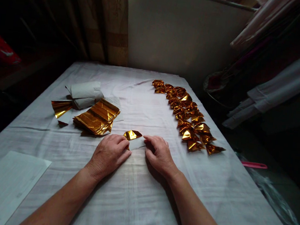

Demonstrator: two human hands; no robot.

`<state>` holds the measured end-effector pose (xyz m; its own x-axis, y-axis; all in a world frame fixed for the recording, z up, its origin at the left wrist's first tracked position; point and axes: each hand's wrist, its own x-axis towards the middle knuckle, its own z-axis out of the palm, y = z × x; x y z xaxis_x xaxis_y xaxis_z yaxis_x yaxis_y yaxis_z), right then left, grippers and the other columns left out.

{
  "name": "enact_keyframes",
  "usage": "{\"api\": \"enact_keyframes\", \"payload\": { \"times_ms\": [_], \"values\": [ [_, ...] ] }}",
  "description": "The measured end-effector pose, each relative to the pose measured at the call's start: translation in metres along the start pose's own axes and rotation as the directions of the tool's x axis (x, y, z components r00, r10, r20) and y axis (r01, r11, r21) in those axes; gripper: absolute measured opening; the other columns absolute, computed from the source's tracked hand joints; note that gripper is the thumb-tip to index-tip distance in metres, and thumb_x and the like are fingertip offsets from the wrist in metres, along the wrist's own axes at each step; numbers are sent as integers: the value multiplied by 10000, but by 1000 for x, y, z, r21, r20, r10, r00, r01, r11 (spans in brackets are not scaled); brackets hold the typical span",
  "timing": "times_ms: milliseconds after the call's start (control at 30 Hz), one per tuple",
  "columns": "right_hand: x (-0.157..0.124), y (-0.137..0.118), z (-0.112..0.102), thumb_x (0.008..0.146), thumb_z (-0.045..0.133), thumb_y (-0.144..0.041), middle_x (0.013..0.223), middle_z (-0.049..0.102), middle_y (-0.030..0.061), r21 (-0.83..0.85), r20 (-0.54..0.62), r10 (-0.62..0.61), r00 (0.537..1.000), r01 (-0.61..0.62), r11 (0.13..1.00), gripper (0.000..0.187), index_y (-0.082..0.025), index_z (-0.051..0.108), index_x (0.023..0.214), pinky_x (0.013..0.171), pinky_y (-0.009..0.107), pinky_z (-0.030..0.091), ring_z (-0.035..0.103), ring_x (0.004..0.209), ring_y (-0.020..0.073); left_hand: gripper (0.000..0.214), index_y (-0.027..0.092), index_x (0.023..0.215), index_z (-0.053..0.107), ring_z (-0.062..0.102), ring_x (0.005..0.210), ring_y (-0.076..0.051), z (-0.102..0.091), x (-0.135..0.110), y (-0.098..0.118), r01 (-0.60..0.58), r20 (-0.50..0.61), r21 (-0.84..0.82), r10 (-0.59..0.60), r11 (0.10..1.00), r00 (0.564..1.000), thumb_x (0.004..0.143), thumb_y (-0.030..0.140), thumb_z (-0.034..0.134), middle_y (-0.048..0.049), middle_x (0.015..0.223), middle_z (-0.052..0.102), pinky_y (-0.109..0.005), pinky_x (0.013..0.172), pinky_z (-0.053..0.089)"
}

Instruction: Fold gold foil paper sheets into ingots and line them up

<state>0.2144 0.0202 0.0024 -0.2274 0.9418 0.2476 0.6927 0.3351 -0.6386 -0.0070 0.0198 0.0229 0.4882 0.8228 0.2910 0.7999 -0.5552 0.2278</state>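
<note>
Between my two hands is a sheet of gold foil paper (137,143), partly folded, with its white back facing up and a gold flap at the far edge. Its left end is held by the closed fingers of my left hand (110,152). At the other end, the curled thumb and fingers of my right hand (159,153) pinch the paper's right edge. A stack of flat gold foil sheets (97,117) lies beyond my left hand. To the right, several folded gold foil pieces (189,123) run in rows away from me.
White-backed sheets (85,90) lie curled behind the stack. A large pale paper (8,183) rests at the front left of the cloth-covered table (135,204). Past the right edge are a pink handle (254,165) and clear plastic (275,197). Clothes (284,83) hang at the right.
</note>
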Motion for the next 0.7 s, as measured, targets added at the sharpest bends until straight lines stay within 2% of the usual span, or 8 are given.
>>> {"api": "enact_keyframes", "payload": {
  "times_ms": [167,300,467,567,700],
  "values": [
    [1,2,2,674,496,-6,1053,723,26,63,11,4,1000,-5,998,575,-247,617,1181,925,405,409,603,1039,220,197,241,1006,672,605,934,-239,0,0,1,-5,21,14,5,1000,1000,849,357,699,-42,1009,679,-389,833,452],
    [2,0,2,731,513,-25,986,728,12,102,-13,-15,1000,16,995,489,-256,628,1147,920,394,411,620,992,206,182,253,1033,693,613,924,-237,4,1,-1,-18,-5,49,19,999,1000,872,335,673,-42,1007,689,-382,814,448],
    [1,-6,3,757,627,-136,1067,693,53,-2,-25,-23,999,23,1000,380,-231,633,1125,924,407,408,588,1046,242,153,250,1025,711,619,901,-218,6,1,-3,-41,-44,44,43,998,998,908,286,620,-37,974,699,-370,803,446],
    [1,-12,4,760,656,-190,1131,676,76,-73,-53,30,998,-34,997,376,-221,631,1134,931,432,403,570,1078,272,169,249,1034,716,619,899,-214,6,1,-7,-67,-34,31,68,997,997,924,270,591,-39,964,698,-365,797,451],
    [1,-20,7,750,608,-140,1097,692,83,-90,-70,110,992,-116,989,415,-225,623,1156,913,442,418,582,1028,278,185,251,1061,714,617,920,-216,6,1,-12,-92,-22,-2,92,996,996,927,263,587,-47,983,697,-361,806,459]
  ]
}}
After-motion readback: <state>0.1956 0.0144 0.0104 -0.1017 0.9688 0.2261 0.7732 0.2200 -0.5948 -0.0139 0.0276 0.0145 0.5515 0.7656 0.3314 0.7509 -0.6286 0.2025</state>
